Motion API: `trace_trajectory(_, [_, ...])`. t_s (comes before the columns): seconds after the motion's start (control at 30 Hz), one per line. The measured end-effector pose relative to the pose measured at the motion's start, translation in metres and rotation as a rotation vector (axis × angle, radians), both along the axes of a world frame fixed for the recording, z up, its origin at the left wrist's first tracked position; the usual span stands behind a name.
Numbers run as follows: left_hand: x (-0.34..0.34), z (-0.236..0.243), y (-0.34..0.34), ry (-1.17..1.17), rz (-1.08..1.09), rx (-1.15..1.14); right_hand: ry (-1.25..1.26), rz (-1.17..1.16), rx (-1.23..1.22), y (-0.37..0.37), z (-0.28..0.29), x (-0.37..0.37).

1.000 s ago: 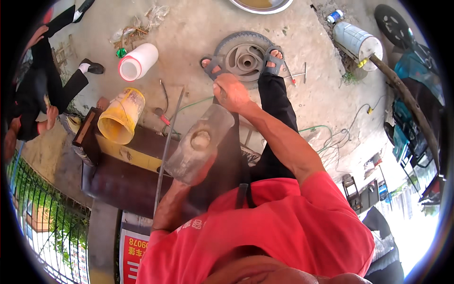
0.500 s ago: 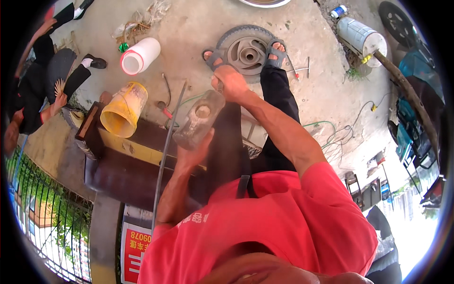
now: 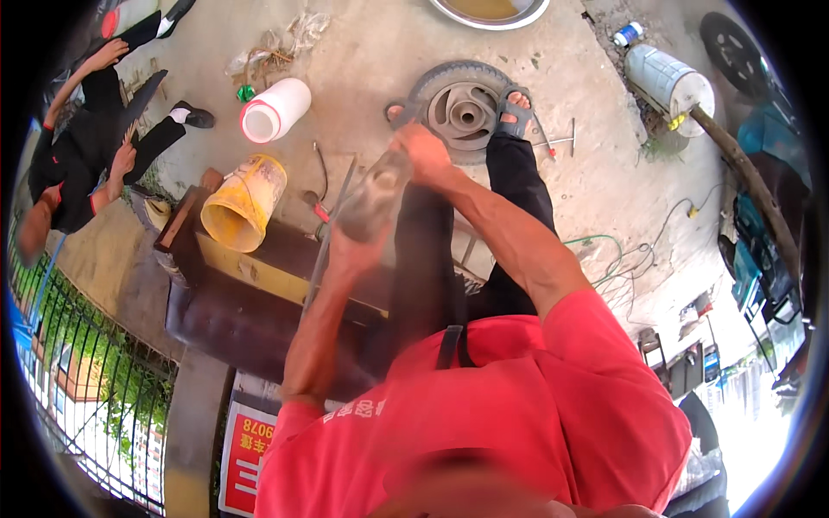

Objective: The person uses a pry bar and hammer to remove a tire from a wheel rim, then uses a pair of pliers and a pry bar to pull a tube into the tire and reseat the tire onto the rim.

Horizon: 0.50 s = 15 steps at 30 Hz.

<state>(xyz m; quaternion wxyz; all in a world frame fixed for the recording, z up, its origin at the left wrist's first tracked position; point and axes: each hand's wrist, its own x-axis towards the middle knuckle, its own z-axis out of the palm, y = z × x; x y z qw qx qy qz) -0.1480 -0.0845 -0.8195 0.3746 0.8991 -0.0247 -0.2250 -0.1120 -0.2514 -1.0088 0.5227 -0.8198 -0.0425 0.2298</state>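
Hammer [image 3: 378, 197], its heavy head smeared by motion blur, slants across the space in front of the person's left thigh. Its lower end meets the left hand [image 3: 357, 250], which looks clamped on it from below, the fingers mostly hidden by the head and the handle out of sight. Just past the head's upper end is the right hand [image 3: 421, 154], knuckles bent; I cannot tell whether its fingers close on anything, nor whether it touches the metal. Beyond both hands a spoked wheel [image 3: 467, 112] with a black tyre lies flat on the concrete, between two grey sandals [image 3: 515, 116]. A T-handled tool [image 3: 573, 138] lies to the right of the wheel; a long metal bar [image 3: 320, 268] slants just beside the left forearm, and a yellow bucket [image 3: 246, 207] rests tipped farther left
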Motion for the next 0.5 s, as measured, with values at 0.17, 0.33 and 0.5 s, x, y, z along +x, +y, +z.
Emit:
trace_trajectory(0.17, [-0.025, 0.026, 0.011, 0.579, 0.290, 0.127, 0.022, -0.182, -0.034, -0.002, -0.025, -0.002])
trace_trajectory(0.33, [0.012, 0.076, -0.018, 0.701, 0.587, -0.038, 0.004, -0.071, -0.059, -0.008, -0.025, -0.021])
trace_trajectory(0.5, [-0.070, 0.059, 0.041, 0.618, 0.609, 0.016, -0.009, -0.048, -0.005, -0.009, -0.019, -0.028])
